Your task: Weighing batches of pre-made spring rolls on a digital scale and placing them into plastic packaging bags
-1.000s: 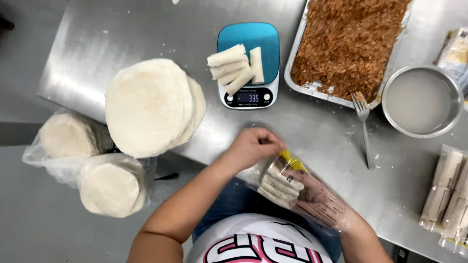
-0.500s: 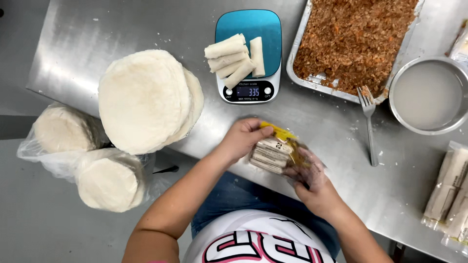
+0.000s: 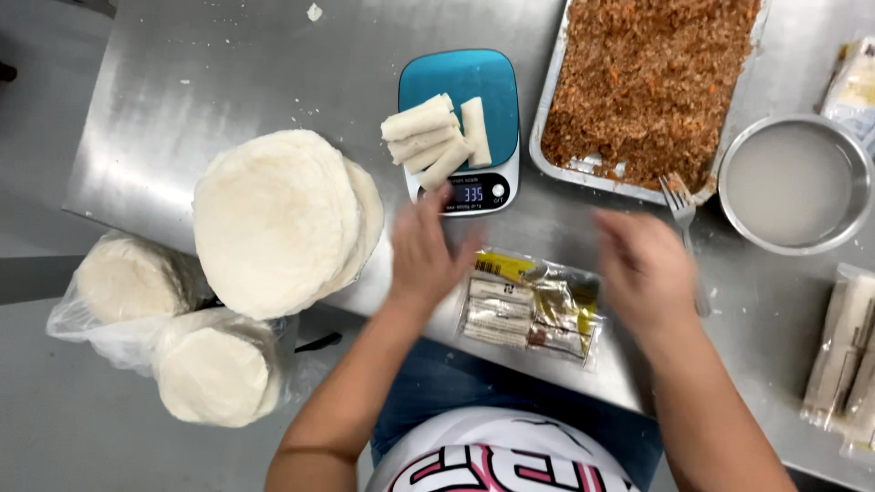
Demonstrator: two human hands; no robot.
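Clear plastic pkg of rolls (image 3: 530,310) w/ yellow label is lying flat at the steel table's (image 3: 210,73) near edge, btwn both hands. Left hand (image 3: 427,251) is hovering just beside its left end, fingers spread, holding nothing. Right hand (image 3: 645,269), blurred, is spreading open above the pkg's right end, empty. Beyond: blue scale (image 3: 465,118) w/ rolls (image 3: 437,138), tray of filling (image 3: 647,87), wrapper stack (image 3: 278,219).

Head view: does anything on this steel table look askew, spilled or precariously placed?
Yes. The stack of round wrappers overhangs the table's front edge. The fork rests crookedly against the filling tray's corner. Rolls lie loosely fanned on the scale.
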